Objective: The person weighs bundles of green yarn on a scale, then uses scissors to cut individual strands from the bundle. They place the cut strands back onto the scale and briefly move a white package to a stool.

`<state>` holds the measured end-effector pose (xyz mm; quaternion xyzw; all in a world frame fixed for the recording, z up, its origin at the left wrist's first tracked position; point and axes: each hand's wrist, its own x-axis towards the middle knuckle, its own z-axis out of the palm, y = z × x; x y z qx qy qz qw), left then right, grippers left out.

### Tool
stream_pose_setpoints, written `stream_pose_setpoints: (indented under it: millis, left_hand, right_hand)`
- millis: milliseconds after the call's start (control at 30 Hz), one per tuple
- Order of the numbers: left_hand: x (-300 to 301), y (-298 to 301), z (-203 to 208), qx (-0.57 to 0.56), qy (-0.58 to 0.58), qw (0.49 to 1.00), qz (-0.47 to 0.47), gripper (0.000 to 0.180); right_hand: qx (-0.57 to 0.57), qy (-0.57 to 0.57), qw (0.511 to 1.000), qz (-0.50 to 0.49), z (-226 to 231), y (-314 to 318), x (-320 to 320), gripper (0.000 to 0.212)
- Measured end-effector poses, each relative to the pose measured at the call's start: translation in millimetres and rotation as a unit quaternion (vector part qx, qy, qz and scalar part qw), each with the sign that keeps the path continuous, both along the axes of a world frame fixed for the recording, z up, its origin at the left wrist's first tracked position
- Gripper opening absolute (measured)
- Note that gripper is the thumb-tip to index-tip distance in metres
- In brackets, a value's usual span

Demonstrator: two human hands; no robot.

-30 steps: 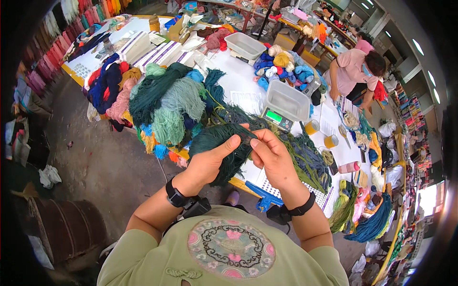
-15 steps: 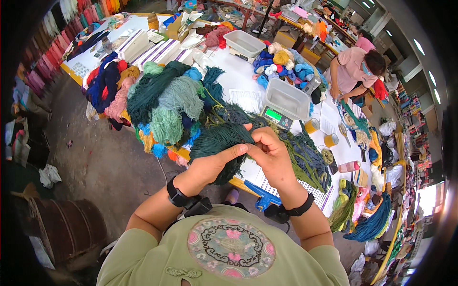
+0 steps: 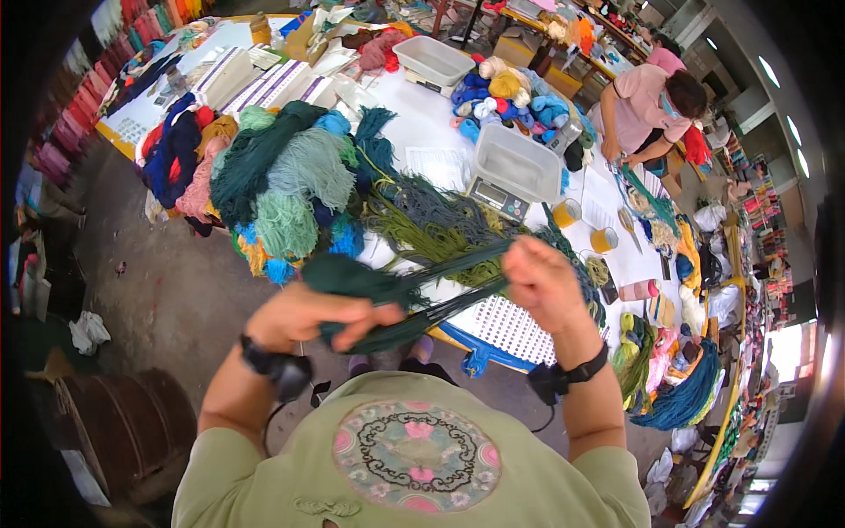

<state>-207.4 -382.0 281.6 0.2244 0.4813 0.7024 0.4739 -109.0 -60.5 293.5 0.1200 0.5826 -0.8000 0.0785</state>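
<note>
A dark green hank of yarn (image 3: 356, 280) is stretched between my two hands over the near table edge. My left hand (image 3: 304, 319) grips the bulky part of it, fingers smeared a little by motion. To the right, my right hand (image 3: 543, 280) is closed on the drawn-out strands, which run in two bands with a gap between them. Beyond lies a tangle of olive and grey-blue yarn (image 3: 422, 231) on the white table (image 3: 422, 114). Left of it sits a heap of green and pale teal skeins (image 3: 308, 176).
A digital scale (image 3: 498, 199) bears a clear plastic tub (image 3: 518, 163). Yellow yarn cones (image 3: 568, 212), a pink cone (image 3: 639, 290) and scissors (image 3: 630, 227) lie to the right. A blue clamp (image 3: 476, 361) sits at the near edge. A co-worker (image 3: 647, 110) bends over the far right side.
My hands have moved apart, the left one leftward and the right one rightward. The bunched green hank is now pulled out into long strands between them. The scale's lit green display now looks dark.
</note>
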Motion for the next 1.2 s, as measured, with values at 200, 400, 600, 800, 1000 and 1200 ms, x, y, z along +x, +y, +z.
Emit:
stream_pose_setpoints:
  millis: [200,400,600,800,1000,1200]
  left_hand:
    - [-39.8,-137.1,-16.5,0.170,-0.233,0.888,0.357,0.021]
    - [-83.8,-307.4,-53.5,0.160,-0.185,0.814,0.526,0.018]
    - [-98.5,-369.2,-69.0,0.154,-0.087,0.744,0.645,0.020]
    - [-34.4,-184.6,-48.2,0.301,-0.089,0.813,0.491,0.034]
    - [-13.2,-84.2,-23.2,0.261,0.072,0.822,0.501,0.033]
    - [9.2,-47.7,-26.2,0.144,0.047,0.853,0.499,0.024]
  right_hand:
    - [0.081,-0.184,0.932,-0.303,-77.8,171.3,55.4,0.019]
    - [0.226,-0.220,0.824,-0.471,-149.3,347.9,125.9,0.025]
    - [0.198,-0.224,0.814,-0.498,-159.2,397.0,134.0,0.023]
    - [0.039,0.142,0.934,-0.326,-54.2,307.1,46.6,0.017]
    - [0.067,0.360,0.904,-0.221,84.8,282.9,-37.1,0.021]
    - [0.081,0.477,0.864,-0.136,148.1,290.8,-123.2,0.020]
